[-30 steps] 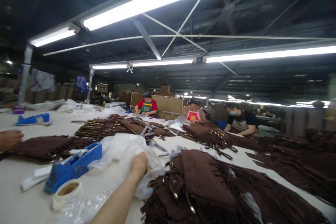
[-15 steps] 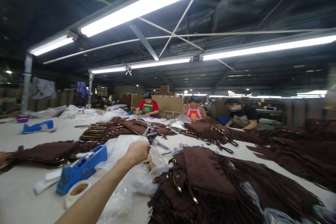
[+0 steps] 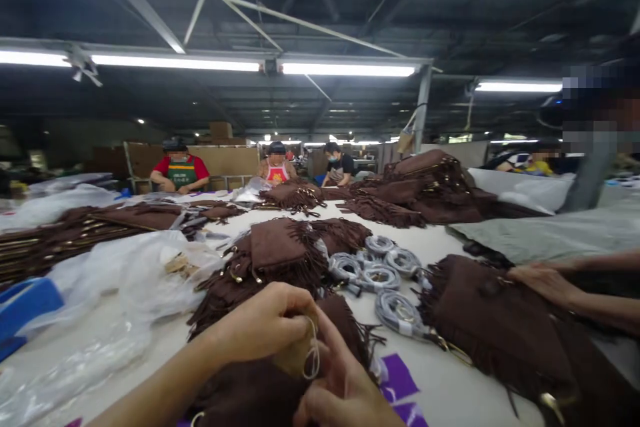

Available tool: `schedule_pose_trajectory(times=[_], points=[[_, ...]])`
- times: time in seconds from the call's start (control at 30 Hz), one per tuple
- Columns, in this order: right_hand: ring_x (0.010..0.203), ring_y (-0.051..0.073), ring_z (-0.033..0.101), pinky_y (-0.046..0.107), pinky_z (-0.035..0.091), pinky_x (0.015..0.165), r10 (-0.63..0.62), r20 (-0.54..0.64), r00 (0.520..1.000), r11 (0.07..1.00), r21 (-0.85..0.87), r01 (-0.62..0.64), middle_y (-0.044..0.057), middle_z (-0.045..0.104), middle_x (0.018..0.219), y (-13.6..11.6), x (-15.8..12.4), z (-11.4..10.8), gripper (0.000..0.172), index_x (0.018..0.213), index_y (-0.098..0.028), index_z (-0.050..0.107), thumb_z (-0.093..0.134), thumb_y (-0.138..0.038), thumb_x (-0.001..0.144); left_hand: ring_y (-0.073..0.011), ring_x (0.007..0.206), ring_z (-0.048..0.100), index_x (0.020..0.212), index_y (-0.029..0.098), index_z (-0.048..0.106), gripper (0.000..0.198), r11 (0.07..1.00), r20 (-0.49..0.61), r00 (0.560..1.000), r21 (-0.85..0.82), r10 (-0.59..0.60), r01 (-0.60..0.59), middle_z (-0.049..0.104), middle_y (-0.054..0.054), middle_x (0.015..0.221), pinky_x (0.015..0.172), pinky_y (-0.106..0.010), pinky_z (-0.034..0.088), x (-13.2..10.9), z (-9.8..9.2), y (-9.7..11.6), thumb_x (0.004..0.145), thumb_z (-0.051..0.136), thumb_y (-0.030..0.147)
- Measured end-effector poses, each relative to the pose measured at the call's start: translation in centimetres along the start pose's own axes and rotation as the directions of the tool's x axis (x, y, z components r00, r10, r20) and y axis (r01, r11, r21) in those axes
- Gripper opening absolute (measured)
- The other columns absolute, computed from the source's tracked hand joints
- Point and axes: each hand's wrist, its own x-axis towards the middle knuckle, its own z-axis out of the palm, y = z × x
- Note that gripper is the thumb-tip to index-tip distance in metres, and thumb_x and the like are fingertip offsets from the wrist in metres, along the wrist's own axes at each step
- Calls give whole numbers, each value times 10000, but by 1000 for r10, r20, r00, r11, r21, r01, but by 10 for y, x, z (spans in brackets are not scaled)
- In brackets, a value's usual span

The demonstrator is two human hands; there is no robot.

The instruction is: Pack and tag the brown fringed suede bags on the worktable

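Observation:
In front of me, my left hand is closed, pinching a tan paper tag with a white string loop. My right hand meets it from the lower right, its fingers closed around the string. Part of the tag is hidden behind my fingers. Just beneath both hands lies a dark brown fringed bag. Beyond them is a pile of brown fringed bags with gold-coloured metal parts.
Coiled straps in clear wrap lie right of the pile. Purple pieces are near my right hand. A co-worker's hand rests on another brown bag. Crumpled plastic and a blue tape dispenser are at left.
My view has swung right. My left hand has come back from the plastic heap with the tag, and my right hand has come into view at its string.

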Motion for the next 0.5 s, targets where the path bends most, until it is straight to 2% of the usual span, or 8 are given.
schedule_pose_trajectory(times=[0.03,0.07,0.1,0.17,0.27,0.33,0.43,0.5], points=[[576,93,625,170,399,467,16,21,1000,1000,12,-17,64,684,1076,-2,-1,1,649,1262,-247,547,771,-365,665,-132,694,578,832,176,695,267,1000,29,1000,-12,5,-4,660,26,752,602,-188,424,1,4,3,711,457,166],[529,76,581,161,387,472,44,24,999,999,-14,-44,29,696,850,-4,-5,-1,467,1088,-186,636,755,-397,688,-133,715,583,857,182,694,271,1000,54,999,-20,7,-6,664,27,775,616,-188,428,0,5,4,717,462,166],[494,64,535,154,374,474,77,10,997,995,-62,-76,0,654,683,-6,-12,-6,362,922,-154,659,732,-443,716,-134,733,583,884,189,690,273,1000,73,997,-25,7,-5,663,29,795,632,-189,433,-1,5,5,724,469,166],[460,55,480,146,340,453,131,-33,991,979,-152,-134,-19,590,568,-8,-31,-23,418,776,-146,629,680,-560,753,-136,744,576,945,201,673,280,999,110,994,-43,-10,15,651,36,802,645,-190,439,-7,1,2,737,488,177],[451,74,499,162,320,426,166,-66,984,965,-196,-176,12,623,623,-11,-60,-51,537,875,-149,623,594,-678,786,-139,730,573,1051,217,649,353,995,202,978,-72,-54,70,645,48,782,635,-191,441,-16,0,-2,719,534,183],[455,96,517,184,326,427,172,-90,981,940,-281,-191,23,631,643,-18,-75,-63,529,903,-158,633,535,-673,837,-139,731,584,1083,229,655,408,993,281,957,-75,-70,95,669,50,797,624,-187,441,-21,10,-4,698,542,154],[620,159,586,248,422,566,15,-136,991,841,-533,-86,45,650,720,-34,-92,-69,395,777,-183,675,553,-542,888,-135,720,598,978,232,710,340,990,406,912,-92,-63,109,693,50,800,578,-174,427,-26,43,-7,703,546,116],[817,216,613,300,446,724,-111,-146,983,808,-589,4,73,678,889,-40,-104,-69,316,688,-198,685,630,-460,854,-142,720,613,878,242,725,199,986,450,893,-156,10,67,690,55,780,568,-181,439,-30,74,-9,781,574,158]])
